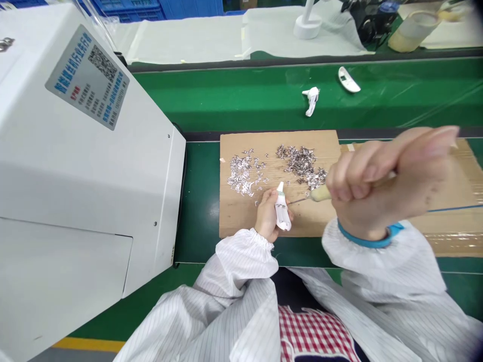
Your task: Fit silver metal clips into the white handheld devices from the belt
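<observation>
My left hand is closed round a white plastic housing that looks like an ear thermometer body, its narrow tip pointing away from me. Small metal pieces show in its open side. My right hand grips the pale yellow handle of a thin-shafted tool, which resembles a screwdriver or pick. The shaft reaches left to the housing's right edge; whether its tip touches is unclear. Beyond the hands, small metal contacts lie on cardboard in a loose left pile and a denser right pile.
A large white machine stands at the left. On the green strip ahead lie a white bracket-like part and a white cover. More cardboard covers the right side. A cup and white stand base are behind.
</observation>
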### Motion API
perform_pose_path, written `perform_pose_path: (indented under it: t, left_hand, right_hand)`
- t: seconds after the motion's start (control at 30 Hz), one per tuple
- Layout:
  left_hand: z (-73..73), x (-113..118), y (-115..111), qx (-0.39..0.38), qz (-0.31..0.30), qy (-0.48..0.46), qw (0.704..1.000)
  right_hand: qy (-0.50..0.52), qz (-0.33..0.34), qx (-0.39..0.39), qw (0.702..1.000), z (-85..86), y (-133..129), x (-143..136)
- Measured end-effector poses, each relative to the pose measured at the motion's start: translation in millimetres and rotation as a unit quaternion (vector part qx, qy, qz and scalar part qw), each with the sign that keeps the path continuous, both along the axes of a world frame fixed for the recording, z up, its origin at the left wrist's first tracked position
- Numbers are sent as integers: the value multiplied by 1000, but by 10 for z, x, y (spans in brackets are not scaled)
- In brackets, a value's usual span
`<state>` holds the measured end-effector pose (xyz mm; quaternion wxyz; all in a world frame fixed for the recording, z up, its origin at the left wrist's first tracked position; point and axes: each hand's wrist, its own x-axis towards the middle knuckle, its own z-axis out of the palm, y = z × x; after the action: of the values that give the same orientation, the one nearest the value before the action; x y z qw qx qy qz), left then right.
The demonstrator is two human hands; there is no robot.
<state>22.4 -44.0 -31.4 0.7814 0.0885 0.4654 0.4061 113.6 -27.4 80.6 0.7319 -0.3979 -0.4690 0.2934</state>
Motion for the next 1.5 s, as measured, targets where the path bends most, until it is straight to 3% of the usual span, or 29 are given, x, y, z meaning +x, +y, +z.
perform_pose_path:
  t: [0.07,0.3,0.6,0.7,0.8,1.1,1.33,1.4,1.5]
  left_hand:
    - [7,2,2,-8,-2,8,1000]
    - [13,11,3,-10,-4,18,1000]
    - [-57,19,-15,12,2,18,1000]
    - [-41,-10,-5,-8,-15,8,1000]
    - [-33,-27,3,-16,-20,0,1000]
    - [6,-36,2,-12,-16,3,1000]
    - [-9,-11,2,-11,1,3,1000]
    - [10,-52,19,-13,-18,-3,1000]
    - [131,-208,151,6,-53,-1,999]
  right_hand:
    - [-9,22,22,999,-79,18,-61]
    - [-133,-26,14,991,-250,46,-68]
    - [-37,32,60,997,-187,21,-209]
    - [-21,29,46,998,-130,47,-131]
    - [-51,-16,8,999,-118,64,-28]
    - [-223,-56,-85,969,-280,49,47]
    - [-192,-49,-79,977,-273,50,-42]
    - [-185,-66,-93,976,-243,77,14]
    - [-88,-102,-56,989,-193,149,207]
